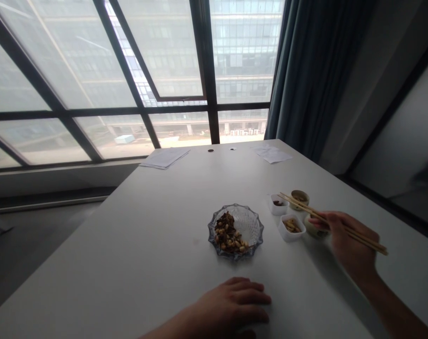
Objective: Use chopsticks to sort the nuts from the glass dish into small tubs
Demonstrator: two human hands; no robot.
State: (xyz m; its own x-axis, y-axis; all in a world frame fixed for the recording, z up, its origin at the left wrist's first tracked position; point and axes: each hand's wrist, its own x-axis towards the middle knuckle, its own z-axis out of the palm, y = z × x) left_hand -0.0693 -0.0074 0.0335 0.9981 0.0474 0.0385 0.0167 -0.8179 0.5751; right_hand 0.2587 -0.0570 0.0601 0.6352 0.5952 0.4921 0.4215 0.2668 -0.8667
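A pair of wooden chopsticks (362,239) is gripped in my right hand (355,240), with the tips over a small white cup (274,207) that holds a few dark pieces. Nearer me stands a second white cup (287,236) with yellowish-brown pieces in it. A small round bowl (300,193) is behind, and another round cup (314,229) is partly hidden by my right hand. My left hand (235,301) lies flat on the table, fingers stretched out. Just beyond it sits a scalloped glass bowl (253,226), its left side filled with a mixed heap of nuts and dark dried pieces (229,235).
The white table (146,254) runs toward large windows (178,47). Papers (165,157) lie at its far left corner and more sheets (273,153) at the far right. Two small round fittings (210,150) show near the far edge. A dark curtain (305,75) hangs at right.
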